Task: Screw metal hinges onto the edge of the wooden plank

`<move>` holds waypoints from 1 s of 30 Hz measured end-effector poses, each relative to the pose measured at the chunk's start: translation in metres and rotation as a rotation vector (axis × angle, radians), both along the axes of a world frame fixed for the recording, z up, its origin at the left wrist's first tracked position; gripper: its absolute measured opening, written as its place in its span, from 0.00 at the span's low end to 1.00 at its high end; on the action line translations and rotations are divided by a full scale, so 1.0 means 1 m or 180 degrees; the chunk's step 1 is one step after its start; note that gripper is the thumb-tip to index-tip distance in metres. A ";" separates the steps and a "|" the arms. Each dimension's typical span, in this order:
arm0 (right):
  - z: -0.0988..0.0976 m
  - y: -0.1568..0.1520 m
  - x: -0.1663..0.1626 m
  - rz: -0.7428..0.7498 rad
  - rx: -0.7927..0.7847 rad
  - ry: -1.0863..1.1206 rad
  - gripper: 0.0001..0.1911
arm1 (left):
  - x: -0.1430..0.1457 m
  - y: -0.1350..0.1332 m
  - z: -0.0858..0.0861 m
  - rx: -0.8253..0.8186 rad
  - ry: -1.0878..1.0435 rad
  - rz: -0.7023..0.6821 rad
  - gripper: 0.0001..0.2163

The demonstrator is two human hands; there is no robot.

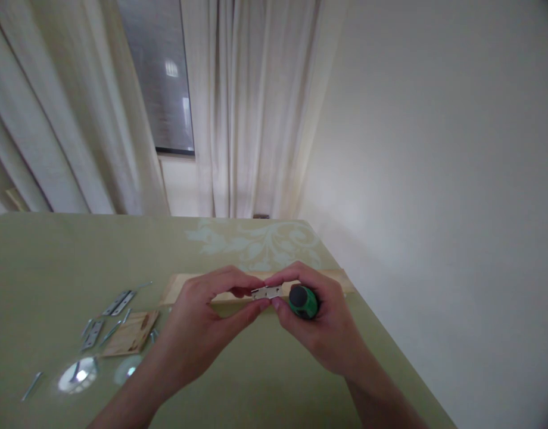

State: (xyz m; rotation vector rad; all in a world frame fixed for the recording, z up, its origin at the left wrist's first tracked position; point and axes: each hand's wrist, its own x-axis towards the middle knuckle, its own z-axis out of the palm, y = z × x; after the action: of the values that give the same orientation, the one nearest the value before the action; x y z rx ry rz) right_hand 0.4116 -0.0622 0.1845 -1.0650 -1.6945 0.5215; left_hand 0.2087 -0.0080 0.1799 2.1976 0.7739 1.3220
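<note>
A small silver metal hinge (267,292) is pinched between the fingertips of both my hands, above a long pale wooden board (336,281). My left hand (211,316) grips its left end with thumb and index finger. At the other end, the thumb and index finger of my right hand (318,316) close on it. Tucked in my right palm is a screwdriver (304,301) with a green and black handle; its shaft is hidden. The hands cover the middle of the board.
To the left lie more hinges (119,302), another hinge (92,334), several loose screws and a small square wooden piece (130,333). One screw (31,386) is nearer me. The green tablecloth (265,381) reaches a wall (457,208) at right; curtains (265,107) hang behind.
</note>
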 end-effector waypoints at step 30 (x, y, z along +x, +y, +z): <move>-0.002 0.006 0.000 -0.0006 -0.0258 0.0379 0.05 | 0.002 0.002 -0.007 -0.0113 -0.0215 0.0035 0.05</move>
State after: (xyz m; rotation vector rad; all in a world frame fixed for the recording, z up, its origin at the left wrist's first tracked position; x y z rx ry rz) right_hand 0.4116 -0.0560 0.1825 -1.0719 -1.5791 0.6444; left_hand 0.2110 -0.0059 0.1732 2.1128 0.7791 1.3703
